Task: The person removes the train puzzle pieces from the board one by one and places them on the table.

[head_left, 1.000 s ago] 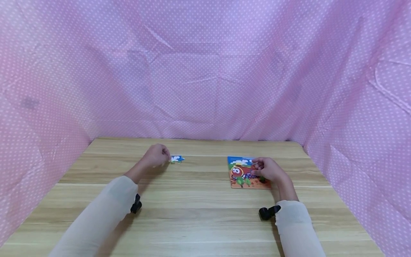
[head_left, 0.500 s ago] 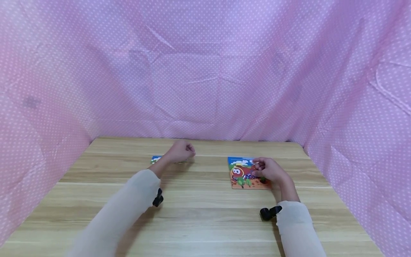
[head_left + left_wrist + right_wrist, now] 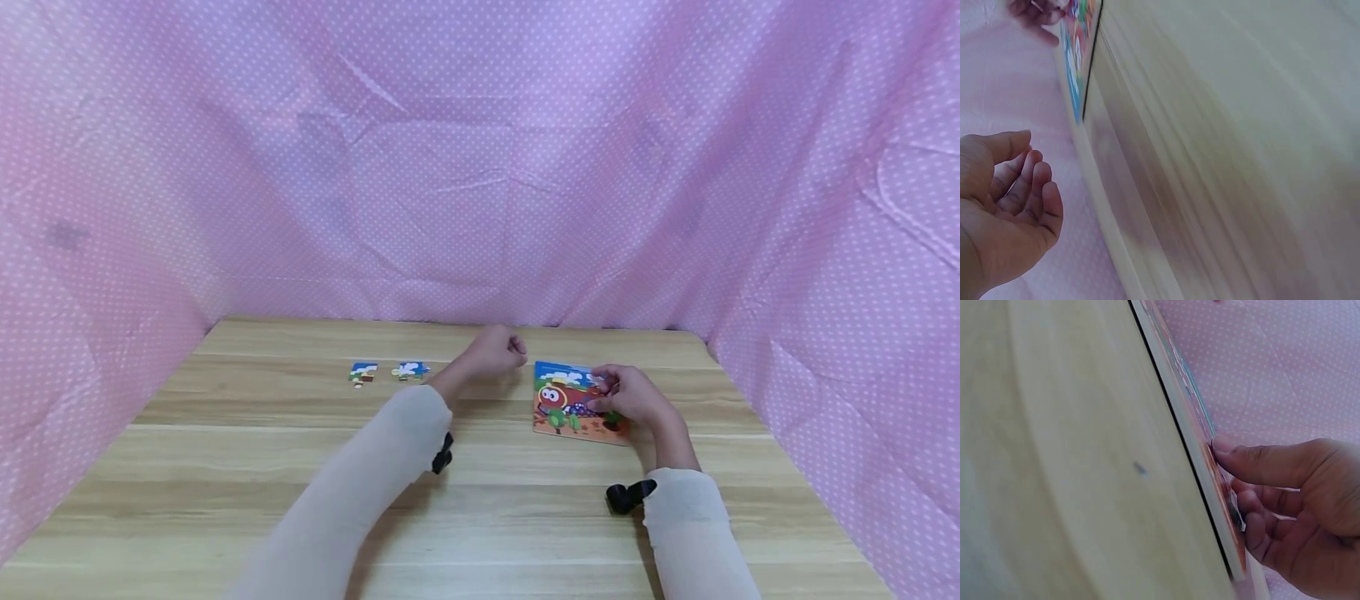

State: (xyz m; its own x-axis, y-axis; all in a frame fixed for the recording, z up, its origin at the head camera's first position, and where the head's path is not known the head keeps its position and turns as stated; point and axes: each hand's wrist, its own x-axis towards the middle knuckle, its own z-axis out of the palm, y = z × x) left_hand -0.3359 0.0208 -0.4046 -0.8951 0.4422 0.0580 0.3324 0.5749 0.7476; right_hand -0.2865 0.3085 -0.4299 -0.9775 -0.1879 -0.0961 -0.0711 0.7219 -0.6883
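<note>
A square jigsaw puzzle (image 3: 553,421) with a cartoon red ant lies on the right part of the table. My right hand (image 3: 630,394) is over its right side, thumb and curled fingers gripping at its surface. In the right wrist view the thumb tip meets the picture side of the puzzle, the other fingertips curled beside it. My left hand (image 3: 491,350) hovers left of the puzzle's upper corner, palm inward and fingers loosely bent, holding nothing. Two loose blue-and-white groups of jigsaw pieces, a left one (image 3: 363,371) and a right one (image 3: 410,370), lie behind the left forearm.
The wooden table (image 3: 480,500) reaches back to a pink polka-dot curtain (image 3: 465,208) that hangs behind and on both sides. Black wrist cameras are strapped over the light sleeves.
My left hand has swept right from beside the loose pieces toward the puzzle, uncovering them. The puzzle has turned slightly under my right hand, which has stayed almost in place.
</note>
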